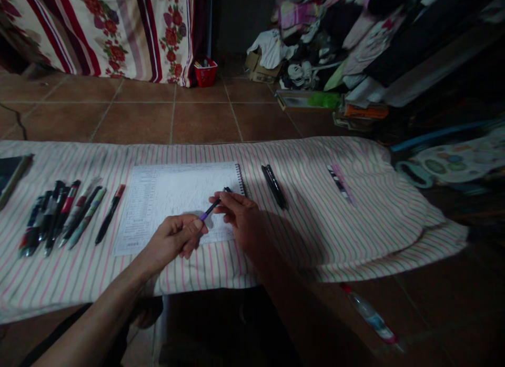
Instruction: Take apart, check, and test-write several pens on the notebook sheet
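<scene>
A slim dark pen with a purple section point(209, 209) is held slanted over an open spiral notebook point(185, 178). My left hand point(179, 234) is closed round its lower, purple end. My right hand point(243, 218) pinches the upper end between thumb and fingers; a small dark tip shows above these fingers, and I cannot tell whether it belongs to the same pen. Writing or print covers parts of the notebook page. Right of the notebook lie black pens point(274, 187) side by side. On its left is a single black pen with a reddish end point(110, 214).
Several pens and markers point(53, 214) lie grouped on the striped cloth point(379, 225) at left, near a dark flat object point(12, 177). A pink and black strip-like item point(341, 184) lies at right. A plastic bottle point(371, 315) and red basket point(205, 72) are on the floor.
</scene>
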`<act>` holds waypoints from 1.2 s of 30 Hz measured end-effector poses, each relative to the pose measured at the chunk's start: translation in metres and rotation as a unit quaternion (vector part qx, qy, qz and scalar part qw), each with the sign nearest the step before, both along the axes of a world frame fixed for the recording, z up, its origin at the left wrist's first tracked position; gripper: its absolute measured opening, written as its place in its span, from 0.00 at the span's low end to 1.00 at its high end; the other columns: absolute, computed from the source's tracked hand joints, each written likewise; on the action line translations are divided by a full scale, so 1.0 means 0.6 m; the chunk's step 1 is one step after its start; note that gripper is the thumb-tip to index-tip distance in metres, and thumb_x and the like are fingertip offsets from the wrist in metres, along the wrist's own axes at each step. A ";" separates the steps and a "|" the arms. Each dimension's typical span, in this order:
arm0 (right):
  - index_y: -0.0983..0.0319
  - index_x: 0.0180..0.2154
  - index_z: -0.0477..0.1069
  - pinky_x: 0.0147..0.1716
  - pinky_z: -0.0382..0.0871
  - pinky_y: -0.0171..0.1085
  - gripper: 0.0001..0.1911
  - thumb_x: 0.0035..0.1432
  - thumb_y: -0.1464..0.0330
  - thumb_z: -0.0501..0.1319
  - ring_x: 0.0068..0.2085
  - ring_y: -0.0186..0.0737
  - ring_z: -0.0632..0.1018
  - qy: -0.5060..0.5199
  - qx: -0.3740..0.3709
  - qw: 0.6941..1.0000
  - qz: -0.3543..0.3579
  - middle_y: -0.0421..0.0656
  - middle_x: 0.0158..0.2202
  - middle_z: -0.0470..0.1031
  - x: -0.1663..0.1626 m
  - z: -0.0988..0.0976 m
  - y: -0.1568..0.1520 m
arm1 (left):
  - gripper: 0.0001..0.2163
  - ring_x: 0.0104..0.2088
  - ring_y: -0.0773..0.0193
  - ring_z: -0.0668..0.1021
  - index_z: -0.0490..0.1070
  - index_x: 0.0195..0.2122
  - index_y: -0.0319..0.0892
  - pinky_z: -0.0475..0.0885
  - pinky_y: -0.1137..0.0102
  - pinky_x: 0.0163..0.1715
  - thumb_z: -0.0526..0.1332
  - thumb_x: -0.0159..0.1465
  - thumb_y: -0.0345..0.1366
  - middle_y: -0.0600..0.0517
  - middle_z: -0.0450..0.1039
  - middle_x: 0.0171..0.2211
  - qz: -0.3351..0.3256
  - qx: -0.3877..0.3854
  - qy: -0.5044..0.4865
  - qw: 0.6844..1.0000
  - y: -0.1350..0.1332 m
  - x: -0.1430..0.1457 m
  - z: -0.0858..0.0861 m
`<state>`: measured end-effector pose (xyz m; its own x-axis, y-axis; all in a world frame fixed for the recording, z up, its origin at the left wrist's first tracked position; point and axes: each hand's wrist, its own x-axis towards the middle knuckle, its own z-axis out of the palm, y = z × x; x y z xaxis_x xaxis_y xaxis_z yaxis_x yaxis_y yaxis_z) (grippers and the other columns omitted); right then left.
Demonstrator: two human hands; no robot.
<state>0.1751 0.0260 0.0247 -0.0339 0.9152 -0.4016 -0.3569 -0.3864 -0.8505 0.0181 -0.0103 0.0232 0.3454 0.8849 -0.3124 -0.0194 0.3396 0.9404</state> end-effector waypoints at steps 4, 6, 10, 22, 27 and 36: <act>0.61 0.30 0.77 0.20 0.57 0.27 0.10 0.47 0.61 0.66 0.26 0.29 0.76 0.005 0.003 1.000 -0.004 0.42 0.32 0.81 0.000 0.000 0.000 | 0.16 0.14 0.72 0.58 0.71 0.31 0.37 0.54 0.71 0.21 0.58 0.60 0.48 0.60 0.58 0.10 0.005 0.002 -0.005 1.000 0.001 -0.001 -0.003; 0.61 0.30 0.77 0.19 0.57 0.27 0.10 0.47 0.62 0.66 0.26 0.29 0.76 0.007 0.003 1.000 -0.003 0.42 0.32 0.81 -0.001 0.000 0.000 | 0.16 0.14 0.72 0.58 0.71 0.31 0.37 0.54 0.71 0.21 0.59 0.60 0.48 0.60 0.58 0.10 0.007 0.002 -0.003 1.000 0.001 -0.001 -0.004; 0.62 0.30 0.77 0.19 0.59 0.26 0.10 0.47 0.62 0.66 0.26 0.29 0.76 0.007 0.013 1.000 -0.004 0.43 0.33 0.80 -0.003 0.000 0.000 | 0.15 0.15 0.72 0.59 0.71 0.31 0.38 0.56 0.71 0.22 0.58 0.61 0.47 0.60 0.58 0.11 0.007 0.008 -0.002 1.000 0.001 -0.001 -0.003; 0.62 0.33 0.77 0.22 0.64 0.26 0.12 0.48 0.61 0.65 0.26 0.28 0.76 0.048 0.030 0.998 0.014 0.43 0.35 0.80 -0.007 -0.004 -0.003 | 0.14 0.15 0.73 0.58 0.68 0.29 0.39 0.52 0.72 0.20 0.58 0.62 0.46 0.60 0.57 0.12 0.005 0.019 0.006 1.000 0.002 -0.004 -0.009; 0.61 0.34 0.77 0.22 0.65 0.26 0.13 0.49 0.59 0.64 0.29 0.29 0.77 0.041 0.010 0.999 0.003 0.43 0.36 0.80 -0.007 -0.002 -0.001 | 0.14 0.15 0.73 0.58 0.68 0.29 0.39 0.52 0.73 0.19 0.57 0.62 0.46 0.60 0.57 0.12 0.013 0.021 0.008 1.000 0.003 -0.003 -0.007; 0.61 0.33 0.77 0.21 0.64 0.26 0.11 0.48 0.61 0.66 0.30 0.32 0.79 -0.003 -0.001 1.000 -0.001 0.43 0.35 0.81 -0.002 -0.005 0.002 | 0.16 0.17 0.73 0.58 0.69 0.31 0.38 0.52 0.74 0.18 0.57 0.61 0.48 0.59 0.58 0.15 0.006 0.036 0.100 0.994 0.003 -0.009 -0.006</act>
<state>0.1740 0.0271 0.0220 -0.0300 0.9142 -0.4042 -0.3517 -0.3882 -0.8518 0.0125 -0.0083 0.0194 0.2712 0.9113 -0.3099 0.1671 0.2725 0.9475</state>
